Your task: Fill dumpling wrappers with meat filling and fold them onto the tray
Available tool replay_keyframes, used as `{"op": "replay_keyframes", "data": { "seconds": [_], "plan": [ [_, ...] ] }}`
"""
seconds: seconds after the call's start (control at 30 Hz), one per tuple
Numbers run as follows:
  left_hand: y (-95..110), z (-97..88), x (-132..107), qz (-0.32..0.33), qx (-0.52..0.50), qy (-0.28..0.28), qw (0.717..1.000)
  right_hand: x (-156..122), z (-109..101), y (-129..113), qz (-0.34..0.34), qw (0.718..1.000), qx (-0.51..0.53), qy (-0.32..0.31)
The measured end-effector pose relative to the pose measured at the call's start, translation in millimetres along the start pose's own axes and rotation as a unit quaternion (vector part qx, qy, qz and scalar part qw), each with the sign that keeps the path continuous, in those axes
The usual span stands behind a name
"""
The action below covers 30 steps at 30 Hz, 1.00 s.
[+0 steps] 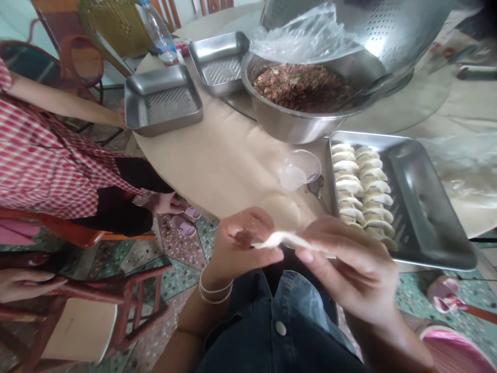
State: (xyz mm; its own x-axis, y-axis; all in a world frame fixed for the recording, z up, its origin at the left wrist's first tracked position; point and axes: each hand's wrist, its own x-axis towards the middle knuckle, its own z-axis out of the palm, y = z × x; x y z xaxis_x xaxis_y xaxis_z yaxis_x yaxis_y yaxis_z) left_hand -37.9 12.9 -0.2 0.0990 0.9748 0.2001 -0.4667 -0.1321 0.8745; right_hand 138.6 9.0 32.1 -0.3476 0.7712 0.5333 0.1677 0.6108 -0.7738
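Observation:
My left hand (243,243) and my right hand (349,264) meet in front of my chest, both pinched on a pale dumpling wrapper (285,240) folded between them. Just beyond lies a stack of round wrappers (281,207) on the table. To the right a steel tray (430,217) holds two rows of finished dumplings (363,189). A large steel bowl (295,124) of minced meat filling (303,85) stands behind it.
A small clear cup of water (300,168) and a spoon (317,187) sit beside the tray. Two steel trays (163,101) (219,59) lie at the far left. A colander (368,28) with plastic film covers the back. A person in a red checked apron (46,160) sits left.

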Motion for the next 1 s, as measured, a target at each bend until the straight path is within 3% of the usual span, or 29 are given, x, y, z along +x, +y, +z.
{"op": "replay_keyframes", "data": {
  "seconds": [0.1, 0.2, 0.3, 0.4, 0.5, 0.6, 0.73, 1.0],
  "plan": [
    [-11.1, -0.2, 6.2, 0.040, -0.135, -0.049, 0.989, 11.7, -10.8, -12.7, -0.042, 0.995, 0.003, -0.086],
    [-19.9, 11.1, 7.5, -0.015, -0.243, -0.077, 0.967, 20.6, -13.7, -14.9, -0.033, 0.995, -0.040, -0.089],
    [-19.2, 23.3, 7.3, -0.075, -0.263, -0.022, 0.961, 26.1, -15.9, -6.1, 0.001, 0.993, -0.097, -0.067],
    [-11.6, 27.3, 10.6, -0.189, -0.269, 0.084, 0.941, 39.0, -32.4, 9.5, 0.029, 0.985, -0.165, -0.044],
    [-2.1, 24.8, 15.9, -0.260, -0.259, 0.199, 0.909, 68.2, -68.9, 31.8, 0.085, 0.952, -0.284, 0.074],
    [8.3, 22.4, 18.6, -0.267, -0.262, 0.253, 0.892, 107.9, -109.5, 57.4, 0.141, 0.915, -0.342, 0.162],
    [21.0, 23.7, 17.7, -0.281, -0.308, 0.242, 0.876, 152.6, -132.1, 78.9, 0.200, 0.883, -0.417, 0.082],
    [21.0, 24.6, 11.8, -0.305, -0.345, 0.225, 0.859, 198.0, -107.6, 81.8, 0.152, 0.878, -0.453, -0.042]
  ]
}}
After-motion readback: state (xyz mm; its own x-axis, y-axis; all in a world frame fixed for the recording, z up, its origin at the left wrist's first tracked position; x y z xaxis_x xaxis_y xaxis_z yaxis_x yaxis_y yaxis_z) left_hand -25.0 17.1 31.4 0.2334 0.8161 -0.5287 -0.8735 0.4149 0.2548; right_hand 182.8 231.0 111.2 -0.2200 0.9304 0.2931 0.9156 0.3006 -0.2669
